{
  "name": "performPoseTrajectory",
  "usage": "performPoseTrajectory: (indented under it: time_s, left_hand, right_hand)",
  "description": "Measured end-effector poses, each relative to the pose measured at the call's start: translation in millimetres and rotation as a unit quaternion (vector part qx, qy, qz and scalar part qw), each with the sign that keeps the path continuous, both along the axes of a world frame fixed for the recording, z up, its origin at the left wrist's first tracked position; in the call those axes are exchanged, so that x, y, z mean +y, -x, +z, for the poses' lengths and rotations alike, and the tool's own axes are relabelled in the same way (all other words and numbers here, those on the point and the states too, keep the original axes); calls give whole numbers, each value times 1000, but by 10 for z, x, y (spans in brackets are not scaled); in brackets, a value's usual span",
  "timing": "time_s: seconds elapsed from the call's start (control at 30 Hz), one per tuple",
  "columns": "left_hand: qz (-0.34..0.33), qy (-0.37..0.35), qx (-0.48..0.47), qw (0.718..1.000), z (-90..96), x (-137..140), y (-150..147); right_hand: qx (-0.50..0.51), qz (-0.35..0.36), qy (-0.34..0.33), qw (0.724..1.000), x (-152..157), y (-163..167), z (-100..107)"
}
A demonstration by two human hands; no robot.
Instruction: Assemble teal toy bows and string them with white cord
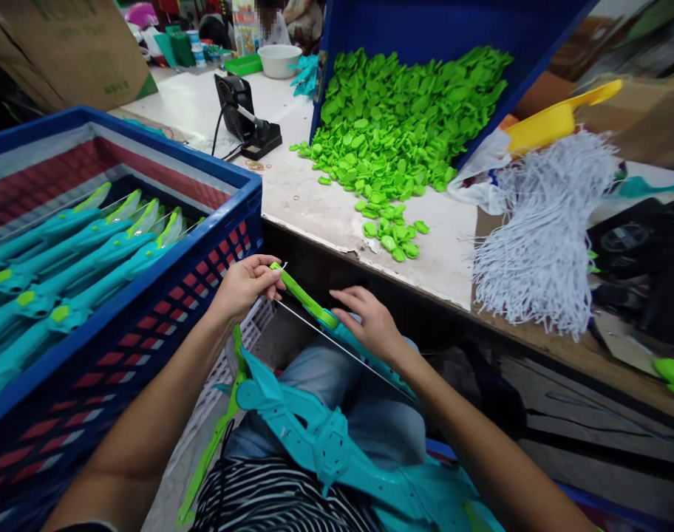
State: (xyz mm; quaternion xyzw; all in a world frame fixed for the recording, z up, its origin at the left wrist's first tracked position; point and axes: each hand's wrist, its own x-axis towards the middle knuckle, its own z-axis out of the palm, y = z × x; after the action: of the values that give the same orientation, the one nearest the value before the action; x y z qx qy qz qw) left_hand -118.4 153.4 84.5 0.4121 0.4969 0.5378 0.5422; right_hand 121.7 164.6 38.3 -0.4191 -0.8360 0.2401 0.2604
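Your left hand (253,285) pinches tip of green limb (304,297), white string (337,343) at fingers. Right hand (373,323) loosely curved at teal piece (386,366); can't tell if gripping. Green limb near tabletop's (304,214) front edge, above lap (320,369).

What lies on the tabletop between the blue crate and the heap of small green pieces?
In the head view, a black stand, with a few small tan loops on the tabletop near it.

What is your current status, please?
Left grip pinching tip of green arm. Right grip open at teal section. White string straight alongside. Nearest clutter: large teal piece across lap.
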Motion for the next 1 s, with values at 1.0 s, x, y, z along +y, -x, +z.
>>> performPoseTrajectory:
  time_s: [1.0]
  left_hand:
    - [109, -222, 358, 901, -137, -395, -210]
  right_hand:
    - [299, -276, -32, 913, 994, 745, 539]
